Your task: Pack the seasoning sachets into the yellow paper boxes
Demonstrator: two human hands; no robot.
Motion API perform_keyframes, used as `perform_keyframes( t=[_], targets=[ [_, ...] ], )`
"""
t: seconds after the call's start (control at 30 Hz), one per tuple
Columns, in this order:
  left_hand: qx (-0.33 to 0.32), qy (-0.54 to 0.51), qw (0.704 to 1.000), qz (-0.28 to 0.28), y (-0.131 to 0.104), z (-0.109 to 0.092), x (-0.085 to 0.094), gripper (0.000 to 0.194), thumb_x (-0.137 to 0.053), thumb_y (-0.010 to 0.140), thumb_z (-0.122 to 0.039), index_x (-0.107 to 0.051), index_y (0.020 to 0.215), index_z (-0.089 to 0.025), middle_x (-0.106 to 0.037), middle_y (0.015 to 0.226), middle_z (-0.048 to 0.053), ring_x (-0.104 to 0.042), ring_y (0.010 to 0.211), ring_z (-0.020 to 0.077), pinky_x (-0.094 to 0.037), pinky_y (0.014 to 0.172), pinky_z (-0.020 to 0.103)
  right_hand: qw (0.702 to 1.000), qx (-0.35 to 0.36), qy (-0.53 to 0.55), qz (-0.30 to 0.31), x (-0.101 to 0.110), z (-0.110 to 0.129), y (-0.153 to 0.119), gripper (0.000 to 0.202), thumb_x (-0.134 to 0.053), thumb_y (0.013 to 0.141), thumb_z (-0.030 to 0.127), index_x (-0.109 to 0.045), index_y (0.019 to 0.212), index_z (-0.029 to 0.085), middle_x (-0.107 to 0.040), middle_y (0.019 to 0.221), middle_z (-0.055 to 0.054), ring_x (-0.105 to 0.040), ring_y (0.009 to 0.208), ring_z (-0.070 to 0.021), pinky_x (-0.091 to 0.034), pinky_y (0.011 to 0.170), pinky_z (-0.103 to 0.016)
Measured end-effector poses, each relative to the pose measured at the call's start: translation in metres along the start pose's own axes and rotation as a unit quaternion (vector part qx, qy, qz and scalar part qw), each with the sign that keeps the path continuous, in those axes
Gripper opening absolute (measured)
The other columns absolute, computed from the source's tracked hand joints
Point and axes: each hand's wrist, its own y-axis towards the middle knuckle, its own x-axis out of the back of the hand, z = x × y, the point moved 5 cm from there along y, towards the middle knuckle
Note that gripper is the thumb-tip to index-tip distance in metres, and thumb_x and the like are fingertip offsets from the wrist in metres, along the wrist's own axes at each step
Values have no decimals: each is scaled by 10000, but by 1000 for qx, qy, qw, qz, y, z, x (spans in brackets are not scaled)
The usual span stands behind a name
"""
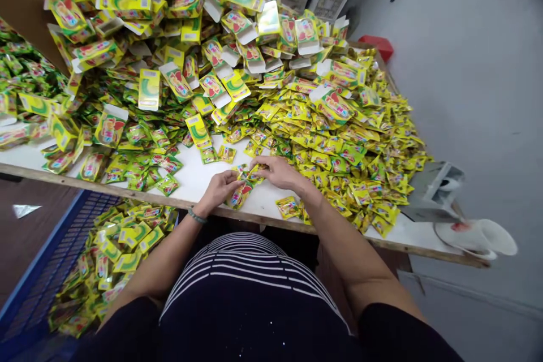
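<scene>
Near the front edge of the white table, my left hand (223,186) is closed on a small yellow-green box (240,195), its thumb and fingers at the box's upper left. My right hand (274,171) is just to the right, fingers pinched on a small yellow packet (255,174) at the box's upper end. The fingertips of both hands are close together. Beyond them lie a yellow packet (227,154) and a green packet (208,154). Another yellow packet (288,207) rests by the table edge, below my right forearm.
Empty-looking boxes (127,3) are heaped at the back. Yellow packets (339,153) pile up on the right, green ones (139,172) on the left. A blue crate (55,254) with filled boxes stands below left. A metal dispenser (432,192) and white cup (479,237) are far right.
</scene>
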Motion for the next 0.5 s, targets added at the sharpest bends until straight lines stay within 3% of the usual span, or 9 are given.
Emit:
perform_keyframes(
  t=[0.27, 0.5],
  targets=[
    [18, -65, 998, -9, -7, 2, 3, 495, -867, 614, -399, -597, 932, -131, -714, 765, 7, -664, 703, 130, -511, 710, 254, 994, 22, 67, 79, 8, 4, 11, 177, -652, 796, 248, -721, 954, 211, -612, 741, 30, -515, 674, -136, -382, 657, -250],
    [4, -55, 997, 47, -7, -3, 0, 457, -847, 651, -395, -613, 945, -135, -711, 779, 9, -668, 729, 138, -511, 737, 263, 992, 65, -65, 83, -1, 20, 23, 217, -652, 766, 99, -753, 902, 234, -650, 754, 13, -531, 686, -141, -377, 679, -263]
  ],
)
